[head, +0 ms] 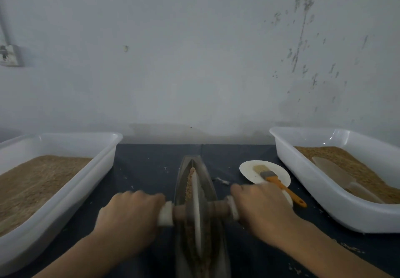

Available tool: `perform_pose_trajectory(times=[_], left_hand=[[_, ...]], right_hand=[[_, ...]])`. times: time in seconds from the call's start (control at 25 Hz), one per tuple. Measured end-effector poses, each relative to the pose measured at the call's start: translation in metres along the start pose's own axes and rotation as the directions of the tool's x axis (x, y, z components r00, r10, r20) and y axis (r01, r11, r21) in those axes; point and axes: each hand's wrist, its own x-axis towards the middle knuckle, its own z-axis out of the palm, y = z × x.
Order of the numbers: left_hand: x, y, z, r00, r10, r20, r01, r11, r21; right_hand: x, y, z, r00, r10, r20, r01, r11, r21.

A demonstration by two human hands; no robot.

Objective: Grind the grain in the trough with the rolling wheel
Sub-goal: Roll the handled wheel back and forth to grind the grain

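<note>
A long dark metal trough [186, 165] lies lengthwise on the dark cloth in front of me, with brown grain [190, 180] along its groove. A thin metal rolling wheel [196, 208] stands upright in the groove on a wooden axle [216, 209] with white end handles. My left hand [129, 212] grips the left handle [165, 214]. My right hand [262, 210] grips the right handle [233, 209]. The picture is blurred by motion.
A white tub [104, 158] of ground brown meal stands at the left. A second white tub [303, 169] at the right holds grain and a pale scoop [333, 167]. A white plate [249, 169] with an orange-handled brush [279, 182] lies between trough and right tub. A wall rises behind.
</note>
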Motion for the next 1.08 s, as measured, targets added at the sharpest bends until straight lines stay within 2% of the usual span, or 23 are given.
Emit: perform_pose_trajectory(times=[0.08,0.2,0.28,0.36,0.44,0.52,0.6,0.64,0.68,0.8,0.92,1.0,1.08], left_hand=[[0.031,-0.004,0.01,0.998,-0.053,-0.031,0.052,0.997,-0.052],[0.071,-0.004,0.015,0.987,-0.112,-0.116,0.106,0.993,-0.054],[0.075,-0.004,0.012,0.985,-0.117,-0.127,0.114,0.993,-0.03],[0.057,0.0,0.006,0.99,-0.082,-0.117,0.085,0.996,0.016],[0.026,0.005,-0.002,0.997,-0.002,-0.074,0.005,0.999,0.032],[-0.005,0.008,-0.014,0.997,0.078,-0.009,-0.077,0.997,0.01],[-0.017,0.007,-0.022,0.99,0.14,0.01,-0.14,0.989,0.038],[-0.016,0.008,-0.024,0.988,0.155,0.002,-0.155,0.986,0.054],[-0.011,0.008,-0.023,0.989,0.148,-0.024,-0.146,0.987,0.065],[0.023,0.01,-0.007,0.991,0.086,-0.104,-0.08,0.995,0.066],[0.061,0.001,0.007,0.991,-0.027,-0.134,0.034,0.998,0.054],[0.073,-0.003,0.01,0.991,-0.085,-0.105,0.083,0.996,-0.031],[0.072,-0.002,0.006,0.993,-0.085,-0.087,0.081,0.996,-0.049]], right_hand=[[0.037,0.007,0.005,0.995,0.014,-0.101,-0.022,0.997,-0.071],[0.089,0.014,0.003,0.986,0.064,-0.154,-0.086,0.986,-0.142],[0.094,0.015,0.004,0.983,0.072,-0.169,-0.093,0.988,-0.123],[0.065,0.012,0.011,0.988,0.05,-0.144,-0.054,0.998,-0.027],[0.026,0.009,0.016,0.999,0.016,-0.043,-0.013,0.997,0.078],[0.001,0.006,0.009,0.988,-0.006,0.154,-0.015,0.991,0.132],[-0.008,0.007,0.001,0.929,0.039,0.368,-0.1,0.984,0.147],[-0.009,0.007,0.0,0.909,0.067,0.411,-0.135,0.981,0.139],[-0.008,0.006,0.002,0.923,0.07,0.377,-0.133,0.981,0.142],[0.009,0.009,0.027,0.992,0.075,0.103,-0.086,0.99,0.115],[0.06,0.014,0.027,0.981,0.084,-0.176,-0.095,0.994,-0.055],[0.088,0.015,0.013,0.976,0.058,-0.209,-0.089,0.986,-0.144],[0.092,0.014,0.004,0.979,0.069,-0.193,-0.098,0.985,-0.144]])
